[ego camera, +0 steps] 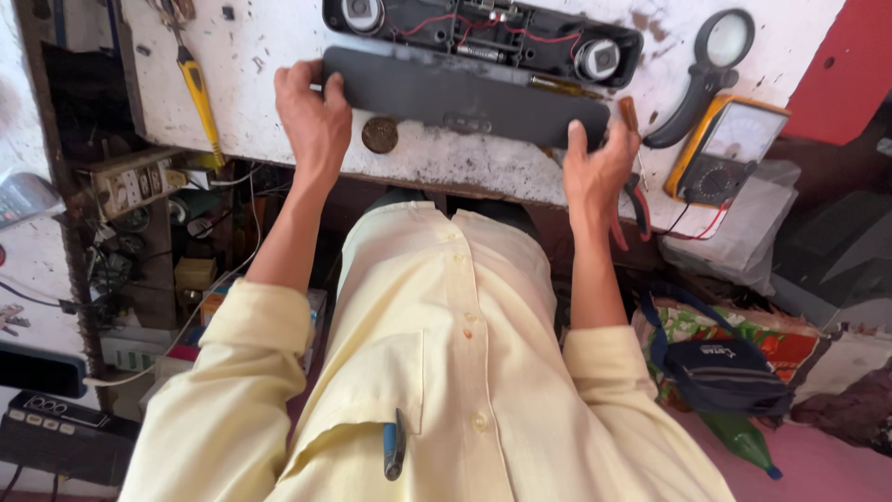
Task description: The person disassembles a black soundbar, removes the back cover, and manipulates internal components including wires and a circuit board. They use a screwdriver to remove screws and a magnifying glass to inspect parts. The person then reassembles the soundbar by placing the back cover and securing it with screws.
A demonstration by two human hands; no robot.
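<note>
- Looking down, I see a white, stained table [279, 56] at the top, with my pale yellow shirt [446, 353] below it.
- On the table lies a long open speaker shell [483, 33] with two round speakers and red wires inside.
- Just in front of it lies the long dark cover panel [465, 93], flat on the table.
- My left hand [314, 116] grips the panel's left end, fingers curled over it.
- My right hand [599, 167] holds the panel's right end, thumb up on its edge.
- A yellow meter [725, 149] sits at the far right, and a black magnifying glass [706, 70] beside it.
- A small brown round disc [379, 135] lies just below the panel, near my left hand.
</note>
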